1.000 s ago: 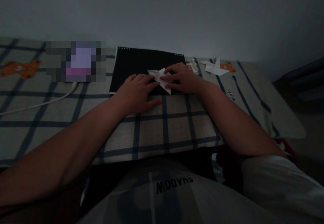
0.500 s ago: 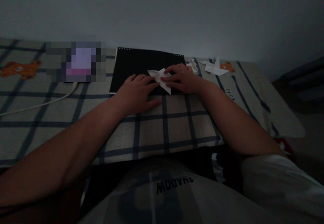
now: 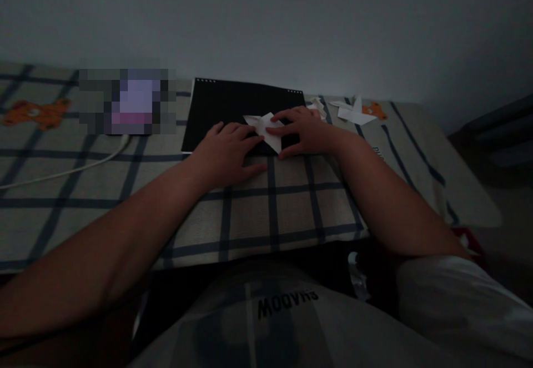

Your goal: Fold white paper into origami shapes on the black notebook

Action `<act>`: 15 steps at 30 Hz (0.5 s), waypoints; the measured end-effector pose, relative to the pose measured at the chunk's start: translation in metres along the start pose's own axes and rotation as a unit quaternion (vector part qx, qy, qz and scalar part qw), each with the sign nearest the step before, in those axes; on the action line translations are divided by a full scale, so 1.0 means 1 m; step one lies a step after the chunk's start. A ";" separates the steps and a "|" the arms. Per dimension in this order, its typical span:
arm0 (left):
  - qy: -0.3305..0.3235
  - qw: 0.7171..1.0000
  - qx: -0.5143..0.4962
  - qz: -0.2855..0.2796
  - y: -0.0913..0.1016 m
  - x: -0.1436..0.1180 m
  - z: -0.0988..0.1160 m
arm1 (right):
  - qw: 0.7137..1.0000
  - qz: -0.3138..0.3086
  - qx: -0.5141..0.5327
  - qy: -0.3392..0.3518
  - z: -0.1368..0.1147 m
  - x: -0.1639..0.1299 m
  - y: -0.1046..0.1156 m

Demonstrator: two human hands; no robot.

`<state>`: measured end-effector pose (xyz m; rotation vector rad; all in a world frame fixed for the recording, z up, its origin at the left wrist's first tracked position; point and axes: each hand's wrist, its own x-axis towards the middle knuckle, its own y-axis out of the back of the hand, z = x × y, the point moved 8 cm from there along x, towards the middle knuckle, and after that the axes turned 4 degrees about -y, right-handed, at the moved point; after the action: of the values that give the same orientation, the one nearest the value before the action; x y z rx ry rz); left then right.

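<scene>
Dim room, low light. Nearest: the person's lap, a pale shirt (image 3: 287, 323) with dark lettering across the front, and two bare forearms reaching away over a checked cloth (image 3: 270, 212), beige with dark blue lines.

Left hand (image 3: 227, 151): palm down, lying flat, fingers stretched forward and slightly apart, thumb out to the side on the cloth. Its fingertips lie at the near edge of a black sheet (image 3: 233, 110) and touch the left side of a folded white paper (image 3: 266, 129). It grips nothing; it presses down.

Right hand (image 3: 306, 130): also palm down, fingers loosely bent and pointing left, the tips resting on the right part of the folded white paper. Thumb curls under toward the paper's near point. Whether thumb and finger actually pinch the paper, I cannot tell in this light.

The folded white paper lies between the two hands, on the near right part of the black sheet, its pointed tip reaching the sheet's front edge.

Left of the sheet: a white cable (image 3: 62, 171) curving across the cloth, and a blurred-out object beyond it. An orange bear print (image 3: 35, 111) at far left.

Farther right, beyond the right hand: small paper scraps (image 3: 318, 106) and another folded white shape (image 3: 353, 111) beside a second orange print. Behind everything, a plain grey wall (image 3: 266, 18).
</scene>
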<state>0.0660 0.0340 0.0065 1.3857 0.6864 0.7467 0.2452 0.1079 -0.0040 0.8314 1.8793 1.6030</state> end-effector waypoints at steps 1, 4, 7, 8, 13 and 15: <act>0.001 1.000 -0.001 -0.001 0.000 0.000 0.000 | 1.000 -0.002 -0.002 -0.001 -0.001 0.000 0.000; -0.002 1.000 -0.004 0.005 0.001 0.001 -0.002 | 1.000 -0.003 -0.001 -0.008 -0.008 -0.001 0.004; -0.025 1.000 -0.011 0.013 0.001 0.002 -0.004 | 1.000 0.010 -0.005 -0.007 -0.017 -0.002 0.010; -0.035 0.999 -0.012 0.013 0.001 0.003 -0.005 | 1.000 0.018 -0.008 -0.003 -0.020 -0.002 0.013; -0.069 0.997 -0.022 -0.005 -0.002 0.006 -0.009 | 0.998 0.068 -0.003 0.013 -0.023 -0.002 0.020; -0.080 0.996 -0.030 -0.009 -0.001 0.006 -0.009 | 0.997 0.082 0.005 0.013 -0.019 0.001 0.020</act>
<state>0.0624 0.0440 0.0047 1.3666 0.5476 0.6294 0.2326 0.0980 0.0192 0.9974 1.8796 1.7098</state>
